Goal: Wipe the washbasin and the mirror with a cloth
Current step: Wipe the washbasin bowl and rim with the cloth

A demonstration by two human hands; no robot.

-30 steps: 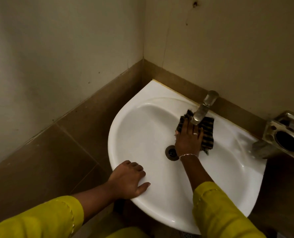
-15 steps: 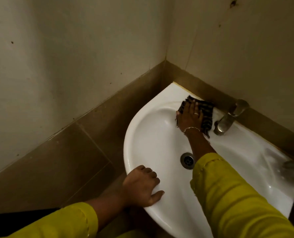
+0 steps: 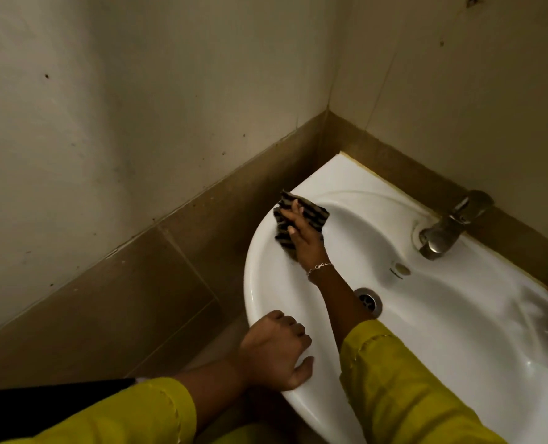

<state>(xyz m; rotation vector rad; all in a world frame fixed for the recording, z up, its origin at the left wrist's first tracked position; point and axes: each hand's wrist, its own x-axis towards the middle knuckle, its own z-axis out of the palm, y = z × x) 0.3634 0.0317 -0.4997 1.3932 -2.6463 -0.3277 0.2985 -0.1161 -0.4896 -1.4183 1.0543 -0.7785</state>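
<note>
A white washbasin (image 3: 458,331) is fixed in a wall corner. My right hand (image 3: 306,240) presses a dark striped cloth (image 3: 311,216) flat against the basin's far left rim, fingers spread over it. At the near left edge my left hand (image 3: 274,350) grips the rim, fingers curled over it and thumb on top. Both arms wear yellow sleeves. No mirror is in view.
A steel tap (image 3: 447,225) stands on the back ledge at the right, and the drain (image 3: 369,301) sits in the bowl's middle. Cream walls with a brown tile band (image 3: 170,283) close in on the left and behind.
My right hand has slid the cloth from beside the tap leftward along the back of the bowl to the far left rim. The view has shifted left. My left hand stays on the rim.
</note>
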